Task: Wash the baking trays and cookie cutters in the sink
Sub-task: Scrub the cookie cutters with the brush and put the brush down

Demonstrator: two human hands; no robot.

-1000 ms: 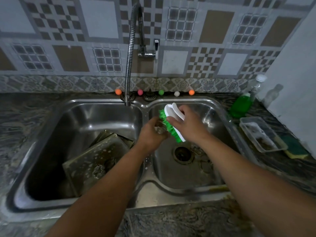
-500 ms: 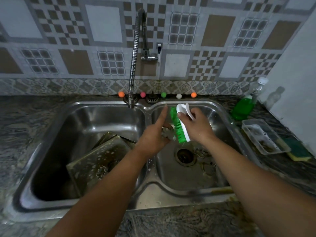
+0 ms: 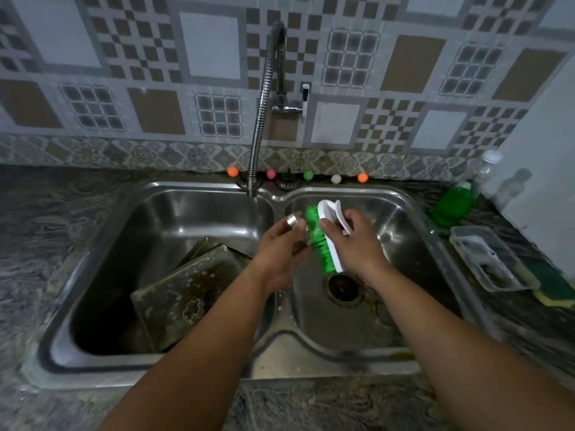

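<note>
We hold a small metal cutter in our left hand, fingers closed around it, above the ridge between the two basins of the sink. Our right hand is wrapped tight on the white handle of the brush. The cutter lies just left of the green bristles and touches them; the brush's long axis runs away from us, leaning slightly left at its far end, so the scrubbing stroke goes along that line while the left hand turns the cutter. Half a second ago the left forefinger pointed up and the cutter showed flat against the bristles; now the fingers have curled and the cutter's round rim shows on top. The trays lean in the left basin, a flower cutter on them, unwashed by our reckoning.
</note>
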